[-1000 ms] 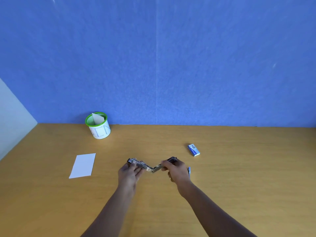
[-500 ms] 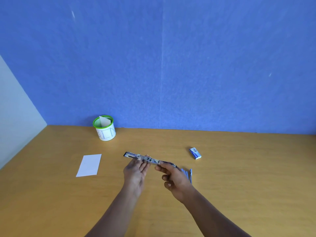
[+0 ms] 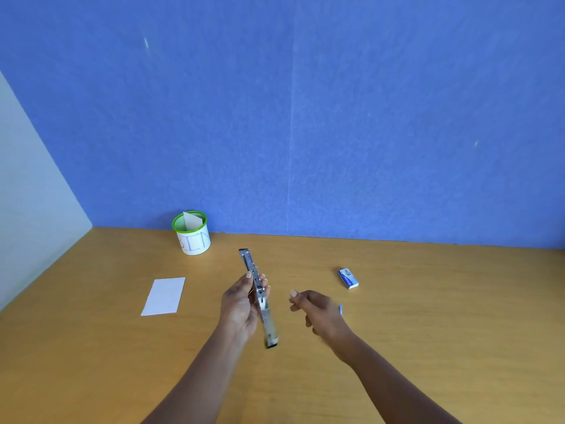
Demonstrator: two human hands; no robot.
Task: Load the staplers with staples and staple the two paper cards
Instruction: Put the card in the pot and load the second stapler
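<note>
Head view: left hand (image 3: 241, 304) grips unfolded stapler (image 3: 258, 293).

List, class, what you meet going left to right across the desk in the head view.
Card → bin → left hand holding the opened stapler → right hand → staple box.

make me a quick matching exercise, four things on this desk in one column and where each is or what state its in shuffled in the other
Things:
1. stapler
2. staple box
3. white paper card
4. green-rimmed cup

Places or states:
A. flat on the desk, on the person's left
B. at the back, against the blue wall, a paper standing in it
C. swung open, held in the left hand
D. on the desk, beyond the right hand

Pairs: 1-C, 2-D, 3-A, 4-B
</note>
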